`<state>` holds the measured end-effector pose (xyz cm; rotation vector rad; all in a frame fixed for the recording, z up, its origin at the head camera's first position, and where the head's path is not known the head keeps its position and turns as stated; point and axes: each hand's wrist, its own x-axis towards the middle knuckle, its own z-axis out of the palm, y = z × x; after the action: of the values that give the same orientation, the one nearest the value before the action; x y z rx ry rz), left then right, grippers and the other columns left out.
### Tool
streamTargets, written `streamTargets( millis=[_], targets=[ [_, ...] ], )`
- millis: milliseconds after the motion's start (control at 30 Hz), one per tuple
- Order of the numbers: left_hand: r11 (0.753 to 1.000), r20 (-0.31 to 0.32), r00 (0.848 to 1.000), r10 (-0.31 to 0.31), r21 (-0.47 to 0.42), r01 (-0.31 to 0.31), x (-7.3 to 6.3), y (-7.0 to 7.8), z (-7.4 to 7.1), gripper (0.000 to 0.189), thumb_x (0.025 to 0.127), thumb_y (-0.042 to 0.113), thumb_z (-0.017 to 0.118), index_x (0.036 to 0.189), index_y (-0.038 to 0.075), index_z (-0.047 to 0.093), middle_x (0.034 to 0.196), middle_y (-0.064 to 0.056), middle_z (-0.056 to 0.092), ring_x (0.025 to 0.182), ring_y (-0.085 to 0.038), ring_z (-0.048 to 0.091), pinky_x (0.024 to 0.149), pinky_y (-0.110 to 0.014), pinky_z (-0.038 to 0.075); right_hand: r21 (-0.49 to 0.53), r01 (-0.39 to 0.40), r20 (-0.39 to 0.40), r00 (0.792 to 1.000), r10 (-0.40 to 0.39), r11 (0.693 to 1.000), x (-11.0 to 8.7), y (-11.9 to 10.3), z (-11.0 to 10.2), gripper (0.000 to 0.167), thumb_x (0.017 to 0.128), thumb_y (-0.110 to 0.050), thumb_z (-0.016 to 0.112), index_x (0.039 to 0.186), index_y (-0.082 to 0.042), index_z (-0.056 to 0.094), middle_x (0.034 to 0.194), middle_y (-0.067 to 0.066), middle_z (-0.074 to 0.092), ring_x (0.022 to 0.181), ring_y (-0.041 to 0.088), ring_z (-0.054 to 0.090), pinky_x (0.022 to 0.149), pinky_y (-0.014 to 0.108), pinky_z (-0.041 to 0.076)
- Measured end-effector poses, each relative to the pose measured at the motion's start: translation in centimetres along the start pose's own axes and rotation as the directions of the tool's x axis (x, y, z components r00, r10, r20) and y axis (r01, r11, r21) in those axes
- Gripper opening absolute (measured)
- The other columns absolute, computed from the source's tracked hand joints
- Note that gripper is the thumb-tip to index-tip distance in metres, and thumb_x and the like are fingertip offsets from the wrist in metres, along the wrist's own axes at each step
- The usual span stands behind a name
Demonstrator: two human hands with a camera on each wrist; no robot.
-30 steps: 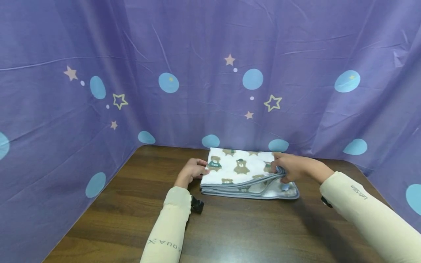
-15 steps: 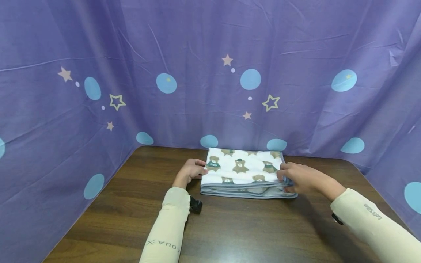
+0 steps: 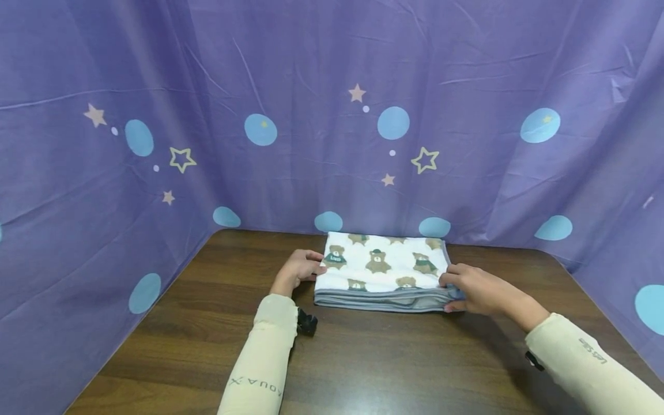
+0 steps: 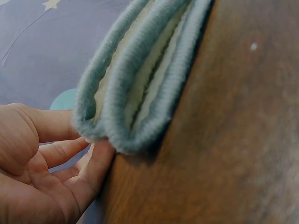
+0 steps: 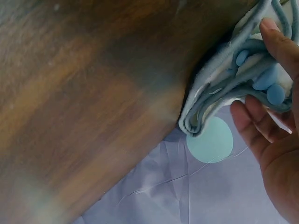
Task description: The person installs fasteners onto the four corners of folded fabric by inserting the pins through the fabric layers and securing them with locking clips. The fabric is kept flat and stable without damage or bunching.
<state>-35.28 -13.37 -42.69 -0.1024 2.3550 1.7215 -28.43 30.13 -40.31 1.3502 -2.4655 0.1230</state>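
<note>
A folded white blanket (image 3: 378, 262) with brown bears and grey-blue edging lies toward the back of the table. My left hand (image 3: 300, 268) touches its left fold with relaxed fingers. In the left wrist view, fingertips of the left hand (image 4: 51, 163) meet the rounded blue folds of the blanket (image 4: 126, 88). At the front right corner, my right hand (image 3: 479, 288) holds the layers between thumb and fingers. The right wrist view shows the thumb of the right hand (image 5: 285, 158) against the stacked edges of the blanket (image 5: 219, 88), its other fingertips along the right side.
The brown wooden table (image 3: 363, 357) extends in front of the blanket. Purple curtains (image 3: 311, 69) with stars and blue spots stand behind and at both sides, close to the table's back edge. Pale sleeves (image 3: 261, 351) cover both forearms.
My right hand has brought the lifted right flap down and outward, so the blanket's right end lies flatter and squarer. The left hand has stayed at the left fold.
</note>
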Motion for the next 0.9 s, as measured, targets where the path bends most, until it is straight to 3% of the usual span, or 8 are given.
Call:
streamTargets(
  millis=[233, 633, 767, 900],
  targets=[
    [1.000, 0.003, 1.000, -0.004, 0.023, 0.004, 0.0, 0.0, -0.1, 0.037, 0.091, 0.000, 0.075, 0.127, -0.001, 0.065, 0.115, -0.016, 0.065, 0.089, -0.020, 0.065, 0.073, -0.030, 0.058, -0.007, -0.082, 0.065, 0.994, 0.082, 0.997, -0.4, -0.6, -0.2, 0.048, 0.078, -0.038, 0.090, 0.112, -0.013, 0.068, 0.103, -0.003, 0.062, 0.092, 0.017, 0.061, 0.074, 0.041, 0.054],
    [1.000, 0.010, 1.000, 0.002, -0.014, -0.002, -0.4, 0.2, -1.1, 0.043, 0.090, -0.004, 0.073, 0.131, -0.002, 0.060, 0.121, -0.021, 0.067, 0.090, -0.022, 0.068, 0.075, -0.035, 0.060, -0.033, -0.086, -0.002, 0.996, 0.086, 0.996, 0.4, -0.5, -0.5, 0.053, 0.076, -0.043, 0.090, 0.116, -0.015, 0.070, 0.105, -0.003, 0.065, 0.091, 0.014, 0.062, 0.077, 0.042, 0.055],
    [1.000, 0.007, 1.000, -0.005, -0.002, 0.005, -0.6, 0.4, -1.2, 0.044, 0.090, -0.003, 0.073, 0.132, -0.002, 0.060, 0.122, -0.021, 0.066, 0.088, -0.021, 0.068, 0.073, -0.034, 0.061, -0.028, -0.095, -0.006, 0.995, 0.095, 0.995, 0.5, -0.5, -0.7, 0.054, 0.077, -0.044, 0.089, 0.117, -0.014, 0.070, 0.106, -0.001, 0.066, 0.091, 0.017, 0.063, 0.077, 0.043, 0.055],
    [0.998, -0.036, 0.999, 0.016, 0.053, -0.014, -0.6, 0.7, -1.2, 0.041, 0.089, -0.002, 0.073, 0.129, -0.002, 0.061, 0.117, -0.020, 0.066, 0.084, -0.022, 0.067, 0.069, -0.034, 0.060, -0.025, -0.132, 0.001, 0.991, 0.133, 0.991, 0.6, -0.7, -0.9, 0.056, 0.079, -0.046, 0.087, 0.120, -0.013, 0.070, 0.108, 0.000, 0.067, 0.094, 0.019, 0.063, 0.079, 0.044, 0.054]
  ],
)
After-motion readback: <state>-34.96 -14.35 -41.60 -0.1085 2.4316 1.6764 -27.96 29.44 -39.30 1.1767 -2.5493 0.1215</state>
